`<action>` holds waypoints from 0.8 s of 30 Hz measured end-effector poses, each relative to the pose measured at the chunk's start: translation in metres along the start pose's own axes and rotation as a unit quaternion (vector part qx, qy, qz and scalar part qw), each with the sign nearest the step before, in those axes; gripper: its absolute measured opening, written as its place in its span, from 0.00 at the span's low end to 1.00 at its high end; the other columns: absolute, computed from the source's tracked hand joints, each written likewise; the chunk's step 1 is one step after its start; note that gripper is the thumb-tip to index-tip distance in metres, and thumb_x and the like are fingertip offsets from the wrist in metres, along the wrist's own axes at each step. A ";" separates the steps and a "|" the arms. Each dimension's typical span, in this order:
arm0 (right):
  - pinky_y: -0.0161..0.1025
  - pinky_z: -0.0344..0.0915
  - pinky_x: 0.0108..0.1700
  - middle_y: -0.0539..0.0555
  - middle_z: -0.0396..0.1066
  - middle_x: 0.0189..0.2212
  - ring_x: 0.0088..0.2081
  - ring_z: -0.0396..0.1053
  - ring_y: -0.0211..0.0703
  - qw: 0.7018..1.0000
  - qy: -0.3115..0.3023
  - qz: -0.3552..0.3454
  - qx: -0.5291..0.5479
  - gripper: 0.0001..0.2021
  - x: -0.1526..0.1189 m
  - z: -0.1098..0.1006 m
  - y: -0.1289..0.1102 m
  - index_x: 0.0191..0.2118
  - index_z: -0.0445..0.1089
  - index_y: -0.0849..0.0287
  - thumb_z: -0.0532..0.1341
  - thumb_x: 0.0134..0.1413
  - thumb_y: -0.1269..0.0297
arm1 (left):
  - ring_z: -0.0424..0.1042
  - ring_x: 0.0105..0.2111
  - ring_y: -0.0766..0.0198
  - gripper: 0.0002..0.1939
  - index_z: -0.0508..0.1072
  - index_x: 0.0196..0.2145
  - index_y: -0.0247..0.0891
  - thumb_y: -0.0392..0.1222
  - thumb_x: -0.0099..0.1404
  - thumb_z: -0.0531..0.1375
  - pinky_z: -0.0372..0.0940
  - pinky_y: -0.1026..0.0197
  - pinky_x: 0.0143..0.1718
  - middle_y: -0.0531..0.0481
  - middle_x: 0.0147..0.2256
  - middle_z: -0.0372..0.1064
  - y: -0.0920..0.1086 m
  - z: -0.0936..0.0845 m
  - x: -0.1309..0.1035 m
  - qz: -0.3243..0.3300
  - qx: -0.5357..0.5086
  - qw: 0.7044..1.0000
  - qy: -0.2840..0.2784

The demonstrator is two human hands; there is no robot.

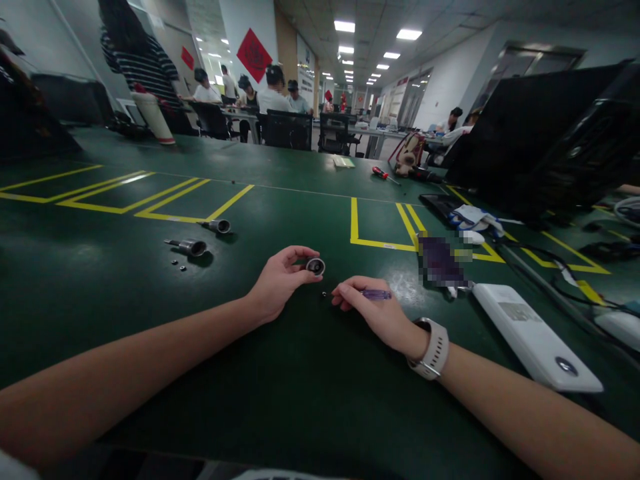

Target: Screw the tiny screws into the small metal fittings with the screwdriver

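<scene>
My left hand (283, 283) is closed, with thumb and fingers pinching a round metal cup-shaped part (315, 267) whose open end faces me. In my right hand (373, 310) is a slim tool with a clear purple handle (376, 294), which looks like a small screwdriver. Its tip points left toward a tiny metal piece (324, 294), perhaps a nut; I cannot tell whether they touch. Two metal cup-shaped parts with thin shafts, one nearer (187, 247) and one farther (218, 227), lie to the left. Beside the nearer one are two small metal pieces (179, 265).
A white power bank (537, 337) and a pixelated dark purple object (443, 261) lie to the right, near cables. Farther back are a red screwdriver (381, 173), a tall cup (154, 119) and a large black monitor (540, 127). Yellow tape outlines mark the green table (280, 413).
</scene>
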State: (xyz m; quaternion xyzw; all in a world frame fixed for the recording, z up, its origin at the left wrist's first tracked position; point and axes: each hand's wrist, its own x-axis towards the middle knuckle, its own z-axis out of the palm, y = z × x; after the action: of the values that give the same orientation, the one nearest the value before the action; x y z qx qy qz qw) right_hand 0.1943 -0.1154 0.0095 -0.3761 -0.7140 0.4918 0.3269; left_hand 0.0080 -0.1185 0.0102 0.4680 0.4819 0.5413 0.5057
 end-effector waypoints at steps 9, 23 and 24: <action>0.34 0.61 0.28 0.50 0.70 0.24 0.26 0.67 0.37 0.997 0.025 -0.022 -0.076 0.08 0.002 0.006 -0.003 0.27 0.71 0.60 0.57 0.54 0.65 | 0.72 0.41 0.62 0.17 0.69 0.39 0.38 0.28 0.50 0.63 0.68 0.56 0.46 0.49 0.44 0.70 0.000 0.008 -0.009 -0.016 0.013 0.999 -0.042; 0.37 0.64 0.31 0.52 0.70 0.23 0.27 0.68 0.39 0.996 0.084 0.002 0.015 0.13 0.002 0.003 0.001 0.26 0.70 0.61 0.56 0.55 0.59 | 0.71 0.42 0.62 0.16 0.69 0.38 0.37 0.29 0.51 0.64 0.66 0.55 0.48 0.50 0.43 0.70 -0.005 0.006 -0.007 -0.007 0.017 0.999 -0.034; 0.38 0.64 0.32 0.52 0.70 0.24 0.28 0.68 0.39 0.997 0.082 0.000 0.008 0.12 0.002 0.003 0.001 0.27 0.70 0.61 0.56 0.56 0.60 | 0.71 0.42 0.62 0.16 0.69 0.38 0.37 0.29 0.51 0.64 0.66 0.55 0.48 0.49 0.43 0.70 -0.005 0.005 -0.006 -0.005 0.016 1.000 -0.026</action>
State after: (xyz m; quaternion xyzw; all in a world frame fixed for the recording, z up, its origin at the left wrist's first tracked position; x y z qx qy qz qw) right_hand 0.1909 -0.1143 0.0080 -0.4126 -0.6805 0.4654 0.3874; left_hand 0.0139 -0.1239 0.0058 0.4871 0.4796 0.5188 0.5134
